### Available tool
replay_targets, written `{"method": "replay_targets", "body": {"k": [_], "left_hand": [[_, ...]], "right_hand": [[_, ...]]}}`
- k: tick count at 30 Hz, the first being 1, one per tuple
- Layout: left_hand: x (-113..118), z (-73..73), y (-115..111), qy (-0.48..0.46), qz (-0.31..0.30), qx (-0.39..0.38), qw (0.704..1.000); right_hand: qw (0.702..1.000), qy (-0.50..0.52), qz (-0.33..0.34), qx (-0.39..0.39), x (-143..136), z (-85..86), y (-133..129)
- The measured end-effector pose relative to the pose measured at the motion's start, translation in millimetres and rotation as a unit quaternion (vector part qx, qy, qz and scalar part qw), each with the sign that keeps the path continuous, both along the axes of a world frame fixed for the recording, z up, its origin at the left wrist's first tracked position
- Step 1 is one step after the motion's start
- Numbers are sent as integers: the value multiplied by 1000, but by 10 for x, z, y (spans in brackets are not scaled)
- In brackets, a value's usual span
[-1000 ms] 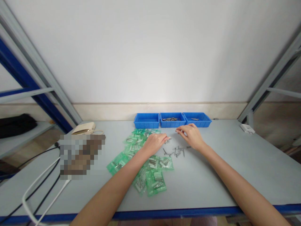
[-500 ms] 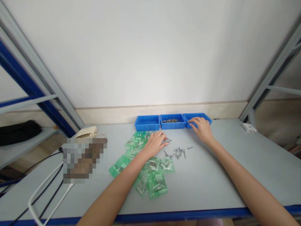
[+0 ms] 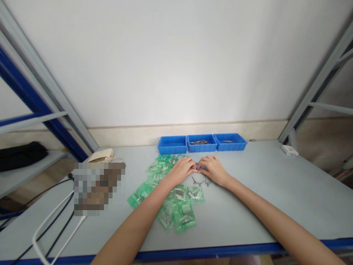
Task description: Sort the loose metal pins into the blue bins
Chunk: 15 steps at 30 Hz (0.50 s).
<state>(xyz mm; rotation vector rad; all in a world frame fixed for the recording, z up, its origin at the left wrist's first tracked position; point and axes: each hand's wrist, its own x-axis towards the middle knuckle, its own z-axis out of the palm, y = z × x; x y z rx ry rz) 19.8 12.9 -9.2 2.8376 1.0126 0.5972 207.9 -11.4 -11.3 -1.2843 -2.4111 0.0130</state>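
Observation:
My left hand [image 3: 182, 170] is curled closed over a few loose grey metal screws [image 3: 196, 165], which peek out between the fingertips. Facing it, my right hand [image 3: 214, 170] has thumb and fingers pinched together at the same spot; what they grip is hidden. More loose screws [image 3: 199, 181] lie on the table just in front of both hands, partly covered by the right one. Green plastic bags [image 3: 184, 217] with metal pieces inside spread under and around my left forearm.
Three blue bins stand in a row behind the hands: a left bin [image 3: 172, 150], a middle bin [image 3: 202, 148] with many metal pieces, and a right bin [image 3: 232, 147] with a few. Cables and a cream-coloured device [image 3: 103, 154] are at left, a small white object [image 3: 289, 150] at right.
My right hand has come from over the right bin down and left to meet my left hand, closing its fingers. A few metal pieces now show in that bin. My left hand has stayed nearly still.

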Motion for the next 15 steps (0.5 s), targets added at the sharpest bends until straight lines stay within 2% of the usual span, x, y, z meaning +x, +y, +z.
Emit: {"method": "replay_targets", "body": {"k": [7, 15], "left_hand": [[1, 16, -13, -12, -16, -12, 1000], [32, 38, -47, -22, -28, -16, 999]], "right_hand": [[999, -15, -28, 6, 69, -2, 47], [999, 3, -26, 19, 70, 3, 23]]}}
